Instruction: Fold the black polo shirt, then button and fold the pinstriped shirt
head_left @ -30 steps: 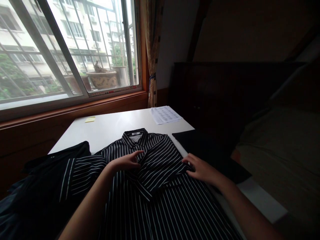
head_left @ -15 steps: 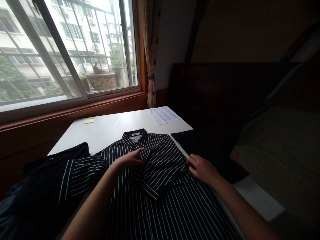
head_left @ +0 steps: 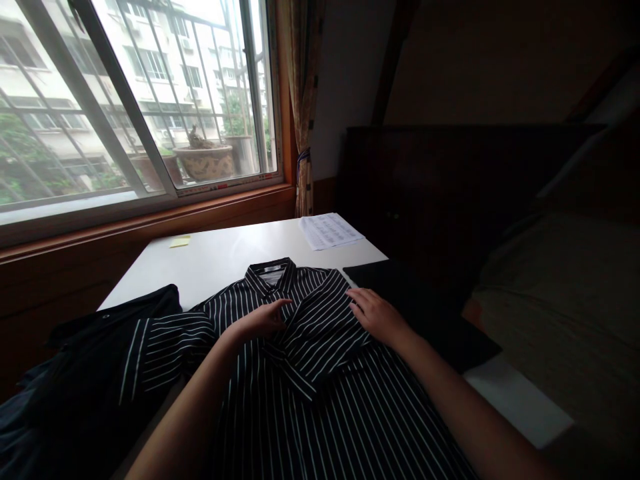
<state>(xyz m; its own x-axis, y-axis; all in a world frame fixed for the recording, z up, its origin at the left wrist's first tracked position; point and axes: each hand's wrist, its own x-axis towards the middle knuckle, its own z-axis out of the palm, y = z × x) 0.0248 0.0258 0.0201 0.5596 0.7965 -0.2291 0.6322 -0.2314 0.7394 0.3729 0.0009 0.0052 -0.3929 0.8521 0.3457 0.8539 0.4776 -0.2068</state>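
Observation:
A black shirt with white stripes (head_left: 350, 413) lies front up, its collar (head_left: 271, 273) pointing away from me. Its right-side sleeve (head_left: 325, 327) is folded across the chest, the cuff end reaching the middle. The other sleeve (head_left: 170, 347) stretches out to the left. My left hand (head_left: 263, 320) is at the inner edge of the folded sleeve, one finger stretched out and the others partly hidden. My right hand (head_left: 380, 319) rests with fingers extended over the sleeve's outer fold, near the shoulder.
Dark clothing (head_left: 75, 373) is heaped at the left. Another dark flat piece (head_left: 425, 307) lies to the right. On the white table (head_left: 240, 240) are printed sheets (head_left: 331, 231) and a yellow sticky note (head_left: 180, 241). A barred window (head_left: 150, 100) is behind.
The folded sleeve's cuff end has shifted slightly right. My right hand has moved from the fold's lower corner up and left, its fingers straightening. My left hand has barely moved.

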